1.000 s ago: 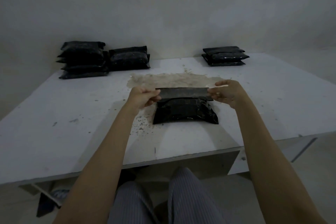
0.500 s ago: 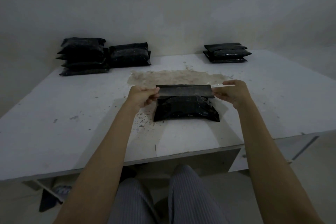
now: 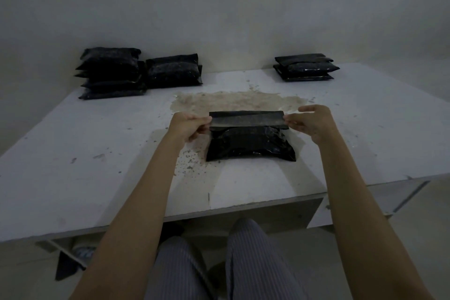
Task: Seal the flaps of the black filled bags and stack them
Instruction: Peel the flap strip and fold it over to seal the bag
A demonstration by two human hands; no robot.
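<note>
— Since half a second ago, what has shifted?

— Barely anything: the right hand has opened its upper fingers a little, while the flap of the black, shiny, filled plastic bag stays stretched flat between both hands.

— And from the head camera, how do the hands sit now?

— The left hand pinches the flap's left end between thumb and curled fingers. The right hand pinches the right end with its lower fingertips, the forefinger lifted loosely above.

— Where is the bag?

— Lying on the white, scuffed table, near its front edge, between the two hands, with the flap raised over its far side. A sandy brown stain lies just behind it, and dark crumbs are scattered at its left.

— Other bags?

— Two stacks of black bags at the far left, touching each other, and one low stack at the far right, well apart.
</note>
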